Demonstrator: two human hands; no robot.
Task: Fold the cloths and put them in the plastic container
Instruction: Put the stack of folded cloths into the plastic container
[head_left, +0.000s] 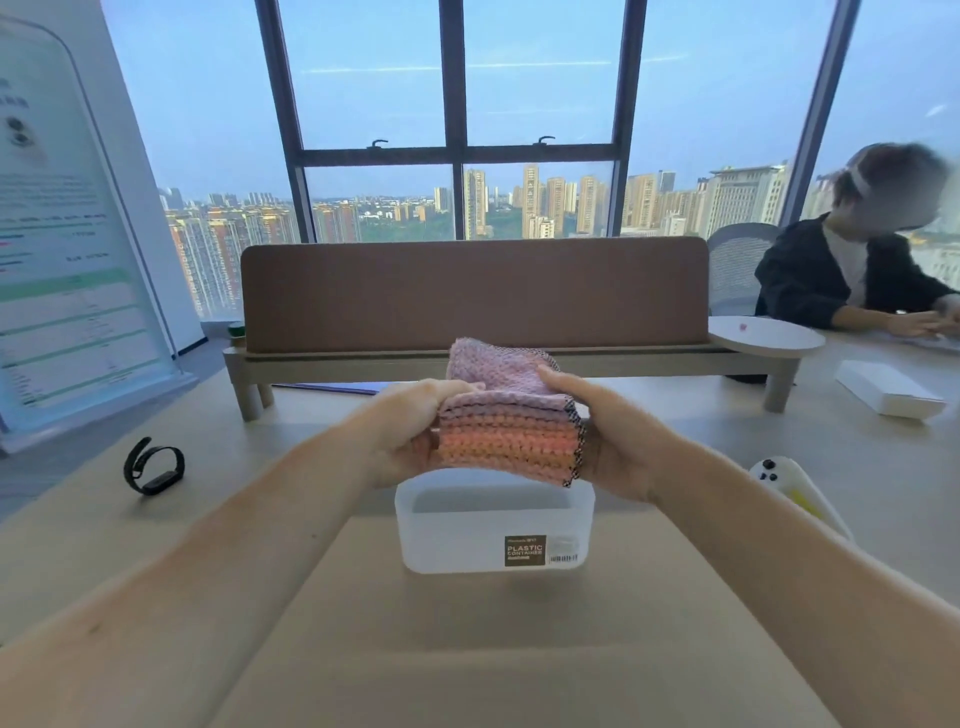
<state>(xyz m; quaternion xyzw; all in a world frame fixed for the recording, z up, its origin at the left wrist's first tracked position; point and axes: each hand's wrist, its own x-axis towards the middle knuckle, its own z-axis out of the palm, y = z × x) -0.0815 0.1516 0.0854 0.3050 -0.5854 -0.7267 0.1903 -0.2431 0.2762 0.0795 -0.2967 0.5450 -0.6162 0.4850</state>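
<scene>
Cloth (509, 431), folded pink-orange, hangs mid-frame directly above the plastic container (493, 525), left hand (410, 434) and right hand (613, 447) pinching its 2 sides, likely keeping folds together for lowering in

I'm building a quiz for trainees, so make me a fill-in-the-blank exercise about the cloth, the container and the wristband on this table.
1. The left hand and right hand hold the folded pink cloth ____ the translucent container.
2. The container's label reads ____ CONTAINER.
3. The black wristband lies on the table to the container's ____.

Missing words: above; PLASTIC; left.
</scene>
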